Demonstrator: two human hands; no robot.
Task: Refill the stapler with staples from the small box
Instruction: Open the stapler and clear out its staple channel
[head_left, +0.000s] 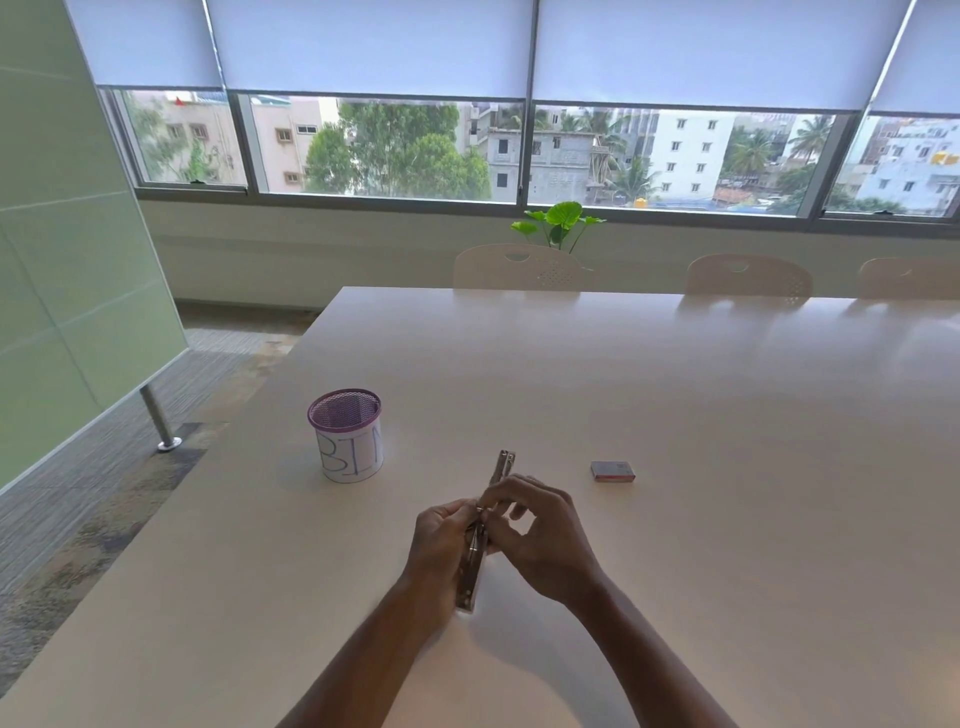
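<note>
A metal stapler (500, 470) is swung wide open into one long strip, pointing away from me above the table (675, 395). My left hand (439, 545) grips its near half from the left side. My right hand (545, 535) pinches the stapler at its middle hinge with fingertips; the hinge is hidden by my fingers. A small reddish staple box (613, 471) lies flat and closed on the table, to the right of the stapler's far end and apart from both hands.
A purple mesh cup (346, 434) wrapped in paper marked "BIN" stands left of the stapler. Several chairs (519, 267) line the table's far edge, with a green plant (561, 223) behind. The table's left edge drops to carpet by a green partition (67, 260).
</note>
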